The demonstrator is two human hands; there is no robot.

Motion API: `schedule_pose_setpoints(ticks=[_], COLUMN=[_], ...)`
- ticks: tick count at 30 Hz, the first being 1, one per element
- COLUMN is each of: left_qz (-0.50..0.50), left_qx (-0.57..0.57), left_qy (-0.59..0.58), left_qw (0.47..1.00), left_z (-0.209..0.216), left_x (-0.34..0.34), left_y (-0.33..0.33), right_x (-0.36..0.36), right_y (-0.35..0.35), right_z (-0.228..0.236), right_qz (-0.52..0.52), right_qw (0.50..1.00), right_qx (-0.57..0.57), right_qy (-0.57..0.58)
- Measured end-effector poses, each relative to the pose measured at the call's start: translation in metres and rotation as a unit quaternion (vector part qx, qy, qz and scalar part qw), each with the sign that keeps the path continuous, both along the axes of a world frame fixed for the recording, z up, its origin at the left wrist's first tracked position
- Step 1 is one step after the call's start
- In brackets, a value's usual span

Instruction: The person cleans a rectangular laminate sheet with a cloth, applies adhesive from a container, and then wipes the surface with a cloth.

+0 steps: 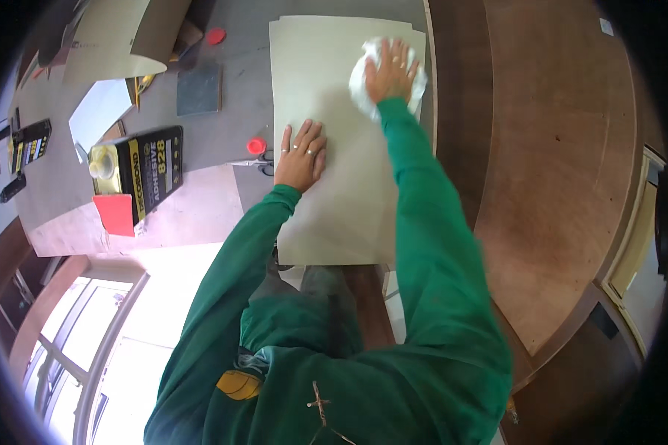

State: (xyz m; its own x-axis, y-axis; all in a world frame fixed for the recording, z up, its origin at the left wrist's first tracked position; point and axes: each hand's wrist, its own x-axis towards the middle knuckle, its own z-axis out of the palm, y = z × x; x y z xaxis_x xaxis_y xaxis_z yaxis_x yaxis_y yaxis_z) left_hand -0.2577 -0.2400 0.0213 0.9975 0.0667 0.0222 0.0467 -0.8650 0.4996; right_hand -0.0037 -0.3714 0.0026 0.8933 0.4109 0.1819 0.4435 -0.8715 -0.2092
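Note:
A tall pale beige sheet [334,222] lies on the table in front of me, with another sheet's edge showing under it at the top right. My left hand [300,157] rests flat on its left side, fingers spread and holding nothing. Near the far right corner my right hand [393,70] holds a crumpled white cloth [359,87] against the sheet, its fingers stretched over the cloth. Close to the left hand are scissors [264,169], partly hidden by the sheet's edge, and a red cap [257,145].
Left on the table stand a black and yellow adhesive can [158,167] and a red card [114,215]. Farther back are a dark square block [199,90], a second red cap [215,35], a white sheet [100,111] and a curled beige sheet [119,44]. A brown wooden panel [557,163] is at right.

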Motion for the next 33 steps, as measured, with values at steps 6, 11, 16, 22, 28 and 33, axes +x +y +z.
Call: schedule_pose_setpoints(ticks=[6, 11, 16, 22, 28, 33], left_qz=[0.018, 0.016, 0.010, 0.004, 0.001, 0.018], left_qx=[0.002, -0.002, -0.011, -0.023, -0.031, -0.089], left_qy=[-0.017, -0.001, 0.001, 0.019, 0.015, -0.051], left_qw=[1.000, 1.000, 1.000, 1.000, 0.999, 0.995], left_z=[-0.003, 0.000, -0.001, 0.002, 0.001, 0.002], left_x=[-0.011, -0.010, -0.012, -0.009, -0.013, -0.005], left_y=[0.006, 0.008, 0.009, 0.009, 0.015, 0.016], right_x=[-0.344, -0.351, -0.222, -0.067, 0.026, 0.016], right_y=[-0.097, -0.098, -0.030, 0.039, 0.077, 0.079], right_z=[0.018, 0.026, 0.029, 0.013, 0.003, 0.000], right_qz=[0.060, 0.053, 0.053, 0.007, -0.016, -0.034], right_qw=[0.984, 0.977, 0.987, 0.999, 1.000, 0.999], right_qx=[0.000, -0.055, -0.032, -0.004, -0.010, -0.021], right_qy=[0.167, 0.198, 0.150, 0.053, 0.002, -0.008])
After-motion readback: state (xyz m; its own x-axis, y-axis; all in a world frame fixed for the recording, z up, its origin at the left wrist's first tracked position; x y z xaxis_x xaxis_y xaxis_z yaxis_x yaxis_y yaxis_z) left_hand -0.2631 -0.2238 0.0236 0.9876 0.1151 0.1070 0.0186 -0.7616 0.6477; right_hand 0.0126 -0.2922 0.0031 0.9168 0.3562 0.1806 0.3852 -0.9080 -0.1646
